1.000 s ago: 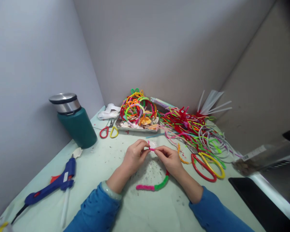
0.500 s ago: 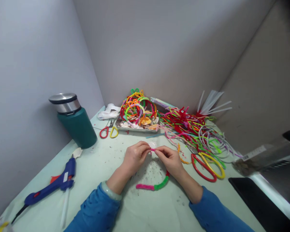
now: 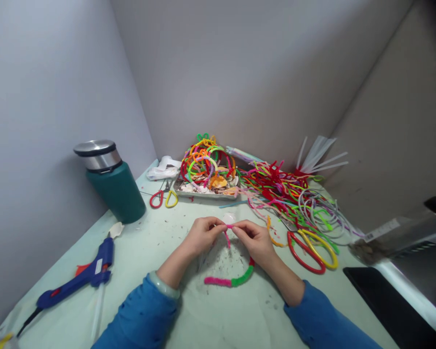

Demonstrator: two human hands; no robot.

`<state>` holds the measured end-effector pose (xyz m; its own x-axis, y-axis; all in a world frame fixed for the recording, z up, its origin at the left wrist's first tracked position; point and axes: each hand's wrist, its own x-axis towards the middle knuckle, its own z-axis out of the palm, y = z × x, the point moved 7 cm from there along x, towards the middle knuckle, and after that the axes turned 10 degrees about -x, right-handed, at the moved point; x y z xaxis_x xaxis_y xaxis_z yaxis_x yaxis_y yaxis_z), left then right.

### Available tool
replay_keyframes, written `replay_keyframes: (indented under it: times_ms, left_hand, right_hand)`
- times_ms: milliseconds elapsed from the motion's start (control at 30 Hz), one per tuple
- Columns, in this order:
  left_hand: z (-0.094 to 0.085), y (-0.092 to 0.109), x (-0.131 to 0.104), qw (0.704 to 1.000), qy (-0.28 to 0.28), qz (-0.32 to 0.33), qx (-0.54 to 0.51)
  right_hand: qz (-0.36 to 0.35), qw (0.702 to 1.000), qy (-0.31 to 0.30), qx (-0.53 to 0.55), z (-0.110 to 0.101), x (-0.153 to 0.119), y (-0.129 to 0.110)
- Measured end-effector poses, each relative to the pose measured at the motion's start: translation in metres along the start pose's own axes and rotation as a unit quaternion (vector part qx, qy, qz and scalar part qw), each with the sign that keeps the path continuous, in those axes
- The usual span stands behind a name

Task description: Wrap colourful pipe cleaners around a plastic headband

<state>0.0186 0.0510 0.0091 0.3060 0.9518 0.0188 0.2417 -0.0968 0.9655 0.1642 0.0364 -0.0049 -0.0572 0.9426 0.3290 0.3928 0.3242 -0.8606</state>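
Observation:
A thin pink pipe cleaner (image 3: 228,237) is pinched between both hands at the middle of the table, with a short end hanging down between them. My left hand (image 3: 203,235) grips it from the left with thumb and forefinger. From the right, my right hand (image 3: 253,237) pinches it close to the left fingertips. Below the hands, a curved fuzzy strip (image 3: 241,278) of pink, green and red lies on the table, its red end partly hidden under my right hand.
A tray (image 3: 207,195) of scraps and coloured rings stands behind the hands. Loose pipe cleaners (image 3: 276,186) and large scissors (image 3: 312,252) lie right; small scissors (image 3: 163,198), a teal bottle (image 3: 118,194) and a blue glue gun (image 3: 83,278) are left.
My left hand and forearm have shifted slightly, the hand turning a little. More of the pink pipe cleaner now hangs below the fingers. The right hand has hardly moved.

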Motion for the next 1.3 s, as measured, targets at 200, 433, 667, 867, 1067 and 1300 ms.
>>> replay_keyframes:
  times_ms: [200,433,667,867,1067,1300]
  left_hand:
    - [0.009,-0.013,-0.003,0.983,-0.067,-0.104,-0.137]
    - [0.011,-0.012,-0.005,0.977,-0.089,-0.112,-0.159]
    - [0.004,-0.01,0.0,0.998,-0.067,-0.02,-0.005]
    - [0.0,0.01,-0.002,0.975,0.019,0.136,0.175]
    - [0.0,0.018,-0.007,0.96,0.036,0.166,0.221]
    - [-0.003,0.019,-0.007,0.968,0.054,0.159,0.188]
  right_hand:
    - [-0.007,1.0,-0.007,0.0,0.001,-0.001,-0.002]
    - [-0.002,1.0,-0.01,-0.005,0.001,-0.001,-0.001]
    - [0.017,1.0,-0.001,-0.003,0.001,0.0,0.004]
    - [0.011,1.0,-0.008,-0.006,0.002,0.0,0.0]
    - [0.014,1.0,-0.003,-0.003,0.001,0.001,0.001]
    - [0.006,1.0,-0.003,-0.009,0.002,0.001,0.003]
